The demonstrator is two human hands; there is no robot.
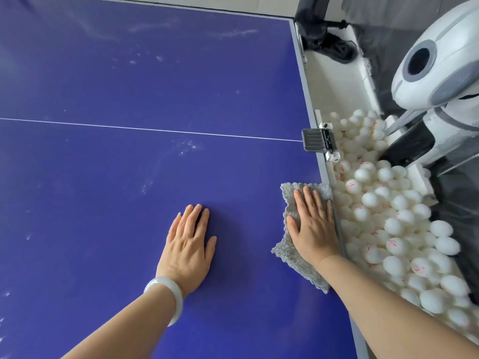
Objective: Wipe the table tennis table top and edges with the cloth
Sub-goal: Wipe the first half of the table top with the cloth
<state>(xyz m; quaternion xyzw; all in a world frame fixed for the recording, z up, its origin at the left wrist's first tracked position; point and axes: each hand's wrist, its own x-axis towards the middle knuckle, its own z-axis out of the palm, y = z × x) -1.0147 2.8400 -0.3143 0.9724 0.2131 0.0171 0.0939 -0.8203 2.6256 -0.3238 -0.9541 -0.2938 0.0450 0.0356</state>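
Right hand (312,225) flat on cloth (293,257)

The cloth (293,257) lies on the bench (129,86) at its right edge, under the right hand (315,224); the left hand (188,244) rests on the bench, left of the cloth; right of the edge, a trough (334,81) holds balls (388,229); a ball machine (438,60) stands behind them.

grey cloth (293,252) flat at blue table (129,86) edge
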